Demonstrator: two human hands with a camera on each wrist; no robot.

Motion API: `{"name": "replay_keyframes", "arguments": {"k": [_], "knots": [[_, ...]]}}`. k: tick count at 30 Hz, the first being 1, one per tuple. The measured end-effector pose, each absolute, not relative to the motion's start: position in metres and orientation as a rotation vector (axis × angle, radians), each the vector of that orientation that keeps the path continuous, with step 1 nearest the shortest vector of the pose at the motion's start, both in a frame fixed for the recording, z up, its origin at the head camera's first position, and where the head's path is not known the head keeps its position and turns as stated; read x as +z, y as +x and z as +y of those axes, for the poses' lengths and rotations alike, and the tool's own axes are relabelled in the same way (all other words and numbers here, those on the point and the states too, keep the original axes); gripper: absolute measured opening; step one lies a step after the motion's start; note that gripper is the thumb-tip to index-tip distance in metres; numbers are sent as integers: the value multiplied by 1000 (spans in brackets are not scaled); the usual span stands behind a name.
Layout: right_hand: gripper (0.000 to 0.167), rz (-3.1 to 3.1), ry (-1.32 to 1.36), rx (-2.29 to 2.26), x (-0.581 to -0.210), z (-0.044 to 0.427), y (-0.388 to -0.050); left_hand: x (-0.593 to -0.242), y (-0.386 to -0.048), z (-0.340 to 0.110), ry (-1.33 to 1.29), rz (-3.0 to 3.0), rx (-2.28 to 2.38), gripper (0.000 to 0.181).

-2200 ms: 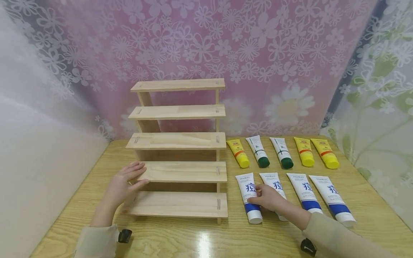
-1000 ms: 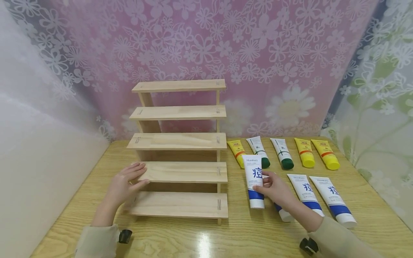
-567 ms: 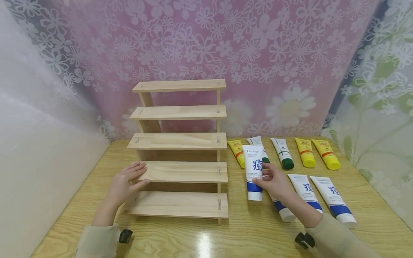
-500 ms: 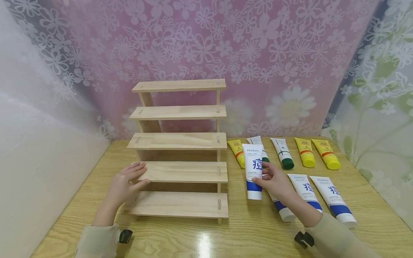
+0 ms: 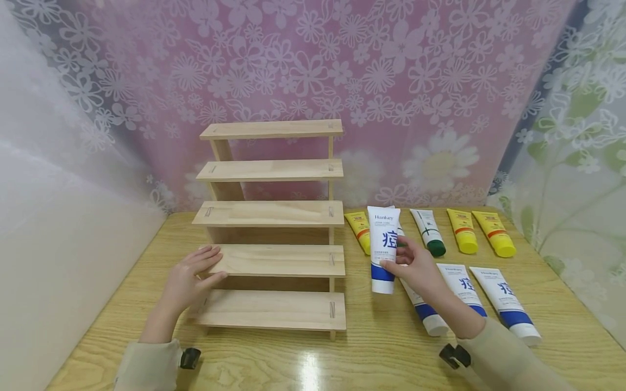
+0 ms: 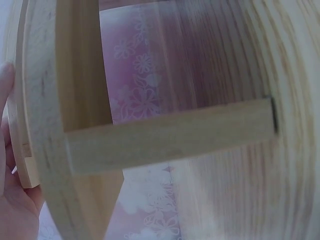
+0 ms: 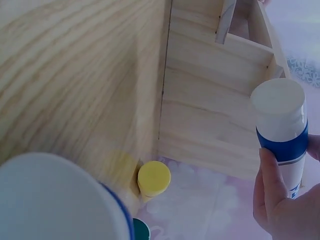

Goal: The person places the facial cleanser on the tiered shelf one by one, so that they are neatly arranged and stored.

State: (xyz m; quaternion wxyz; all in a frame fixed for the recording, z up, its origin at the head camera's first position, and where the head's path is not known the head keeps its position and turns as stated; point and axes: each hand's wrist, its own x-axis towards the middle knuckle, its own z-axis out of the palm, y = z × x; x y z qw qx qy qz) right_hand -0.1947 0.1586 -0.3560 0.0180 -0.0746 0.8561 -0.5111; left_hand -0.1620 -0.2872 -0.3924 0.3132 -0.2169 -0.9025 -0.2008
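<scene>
In the head view my right hand (image 5: 415,269) pinches a white squeeze tube (image 5: 383,247) with a blue band, labelled Hankey, between thumb and fingers. The tube is lifted over the table, cap end down, right of a stepped wooden display rack (image 5: 269,258). In the right wrist view the held tube (image 7: 282,120) shows its white cap, with fingers and thumb round its blue band. My left hand (image 5: 188,277) rests on the left end of the rack's second step from the bottom, fingers on top and thumb near the front edge. The left wrist view shows it partly.
Three more white-and-blue tubes (image 5: 462,288) lie in the front row at right, one partly behind my right hand. Behind them lie yellow tubes (image 5: 461,231) and green-capped white tubes (image 5: 426,228); the held tube covers most of one. A flowered curtain (image 5: 415,108) hangs behind.
My right hand has taken the leftmost white-and-blue tube off the table and raised it, moving away from me and tipping it more upright. My left hand has stayed put on the rack.
</scene>
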Motion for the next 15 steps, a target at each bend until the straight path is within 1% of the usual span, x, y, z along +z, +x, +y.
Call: {"name": "replay_keyframes", "arguments": {"k": [15], "knots": [[69, 2702, -293, -1672, -339, 150, -200, -392, -162, -286, -569, -2390, -534, 47]]}}
